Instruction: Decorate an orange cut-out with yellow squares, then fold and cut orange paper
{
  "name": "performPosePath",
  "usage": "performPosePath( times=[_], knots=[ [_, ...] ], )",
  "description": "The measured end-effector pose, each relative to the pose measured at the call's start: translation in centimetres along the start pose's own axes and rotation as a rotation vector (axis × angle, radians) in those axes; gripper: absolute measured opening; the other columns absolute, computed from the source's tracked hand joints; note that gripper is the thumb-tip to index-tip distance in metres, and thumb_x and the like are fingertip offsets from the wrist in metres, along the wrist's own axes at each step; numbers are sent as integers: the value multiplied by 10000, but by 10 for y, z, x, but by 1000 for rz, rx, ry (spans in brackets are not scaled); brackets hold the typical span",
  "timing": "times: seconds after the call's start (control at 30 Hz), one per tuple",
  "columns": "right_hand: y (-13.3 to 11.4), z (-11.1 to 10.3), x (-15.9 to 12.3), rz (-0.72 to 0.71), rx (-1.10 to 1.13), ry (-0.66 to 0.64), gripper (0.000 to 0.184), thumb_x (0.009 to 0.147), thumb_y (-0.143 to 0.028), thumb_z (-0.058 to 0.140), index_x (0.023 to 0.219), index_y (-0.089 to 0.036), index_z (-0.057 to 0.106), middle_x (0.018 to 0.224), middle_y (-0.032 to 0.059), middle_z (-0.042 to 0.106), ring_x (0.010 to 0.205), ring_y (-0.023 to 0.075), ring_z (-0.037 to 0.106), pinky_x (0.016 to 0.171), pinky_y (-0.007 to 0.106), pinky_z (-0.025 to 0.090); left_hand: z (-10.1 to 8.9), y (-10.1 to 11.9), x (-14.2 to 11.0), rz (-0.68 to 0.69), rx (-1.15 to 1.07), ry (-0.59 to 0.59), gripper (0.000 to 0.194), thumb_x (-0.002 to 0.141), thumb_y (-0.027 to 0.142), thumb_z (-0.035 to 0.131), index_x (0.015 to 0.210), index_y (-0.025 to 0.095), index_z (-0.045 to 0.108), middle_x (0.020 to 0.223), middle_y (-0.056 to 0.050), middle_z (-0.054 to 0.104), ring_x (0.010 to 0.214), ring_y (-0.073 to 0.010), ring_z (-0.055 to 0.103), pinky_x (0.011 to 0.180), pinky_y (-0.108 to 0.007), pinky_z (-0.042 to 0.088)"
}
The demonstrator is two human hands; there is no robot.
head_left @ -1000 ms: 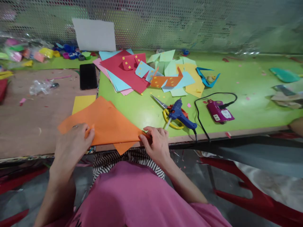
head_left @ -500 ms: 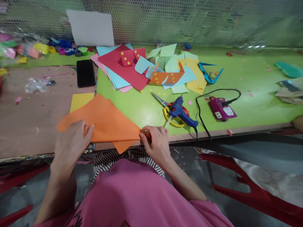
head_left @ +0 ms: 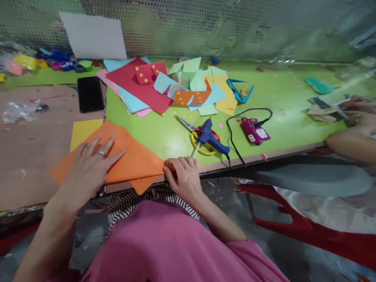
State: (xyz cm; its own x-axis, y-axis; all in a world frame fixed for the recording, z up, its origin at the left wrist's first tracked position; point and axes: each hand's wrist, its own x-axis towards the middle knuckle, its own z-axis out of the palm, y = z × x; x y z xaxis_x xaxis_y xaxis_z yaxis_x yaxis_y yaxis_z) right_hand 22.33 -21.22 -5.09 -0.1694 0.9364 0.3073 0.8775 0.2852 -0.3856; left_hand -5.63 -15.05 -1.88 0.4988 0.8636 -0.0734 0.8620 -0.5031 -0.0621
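Observation:
A folded sheet of orange paper [head_left: 133, 152] lies at the table's front edge, one corner hanging over it. My left hand [head_left: 88, 166], a ring on one finger, rests on the sheet's left part with its fingers spread. At the right corner, my right hand [head_left: 185, 176] has its fingers closed on the folded orange paper. A yellow sheet [head_left: 85, 131] shows partly from beneath the orange one. Just beyond my right hand are a blue glue gun [head_left: 210, 137] and yellow-handled scissors [head_left: 194, 137], the gun lying across the scissors.
Coloured sheets and cut pieces [head_left: 138, 84] lie at the back middle. A black phone [head_left: 90, 94] is at the left. A purple power socket [head_left: 255, 130] with a black cord sits right of the glue gun. Another person's hands [head_left: 358, 113] work at the far right.
My left hand has opened from a closed grip and now lies spread on the orange paper. The right hand keeps its corner. The view has turned right, bringing another person's hands into sight.

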Motion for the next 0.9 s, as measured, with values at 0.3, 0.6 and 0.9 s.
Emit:
performPosePath(
  times=[0.3,0.6,0.9],
  knots=[
    [3,1,-2,-35,-72,9,174,1041,-301,541,1006,-217,689,850,45,694,838,239,513,801,375,321,2,56,24,-109,-27,59,678,1022,509,468,1386,-55,559,1339,-325,635,1183,-405,641,1008,-497,483],
    [11,4,1,-111,-36,80,118,1025,-261,571,1028,-205,674,822,41,681,810,237,498,769,374,319,13,55,24,-146,-83,98,743,1024,548,478,1515,-9,467,1517,-287,543,1359,-391,556,1106,-499,454],
    [12,3,-3,-125,-30,86,127,1034,-245,552,1052,-200,670,809,38,680,808,234,513,793,374,347,16,54,25,-123,-78,99,674,1048,530,410,1527,61,477,1581,-240,498,1426,-368,507,1163,-519,403]
  ],
)
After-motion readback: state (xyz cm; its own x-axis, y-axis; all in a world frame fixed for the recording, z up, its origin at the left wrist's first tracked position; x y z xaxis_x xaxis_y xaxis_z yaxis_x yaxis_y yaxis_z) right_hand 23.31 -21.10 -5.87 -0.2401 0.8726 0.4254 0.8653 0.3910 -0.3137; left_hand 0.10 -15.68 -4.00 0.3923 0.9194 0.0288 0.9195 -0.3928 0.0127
